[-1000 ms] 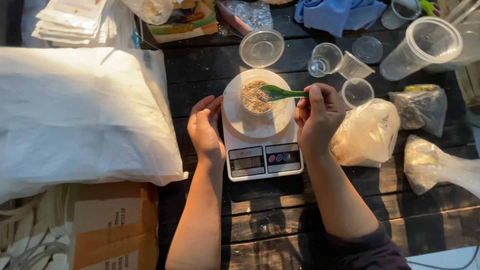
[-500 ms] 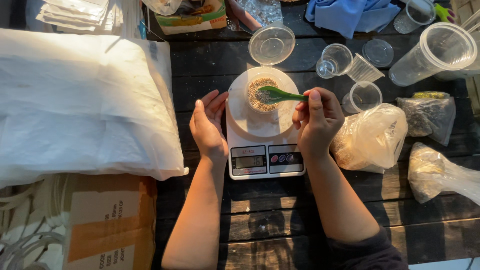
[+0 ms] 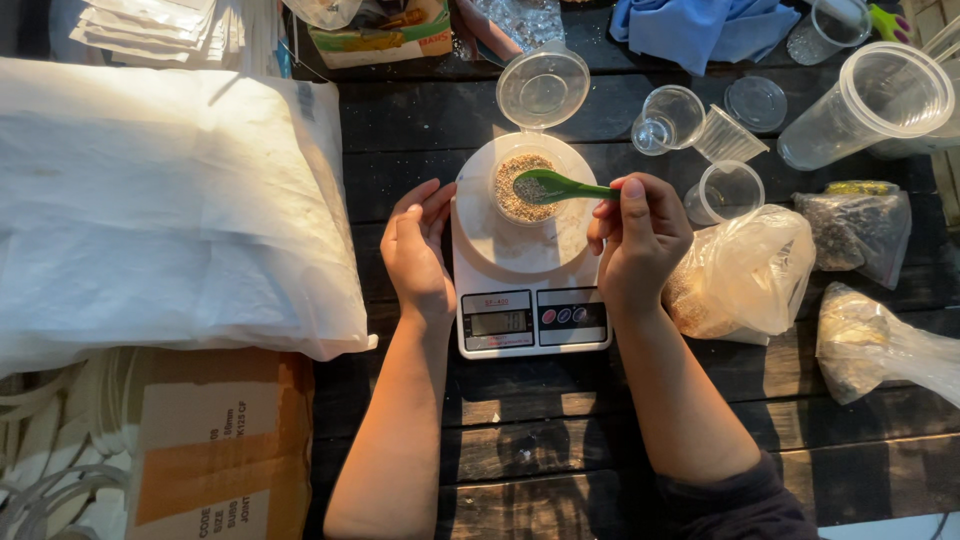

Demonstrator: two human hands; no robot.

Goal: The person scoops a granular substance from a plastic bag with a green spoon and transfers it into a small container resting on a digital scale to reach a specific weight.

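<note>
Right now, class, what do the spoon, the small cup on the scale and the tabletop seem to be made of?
Green spoon: likely plastic, smooth with a slight sheen. Small cup of grains: clear thin plastic, see-through like its hinged lid. Tabletop: dark wooden planks, matt, with visible seams and grain. Scale: probably white plastic, smooth.
</note>
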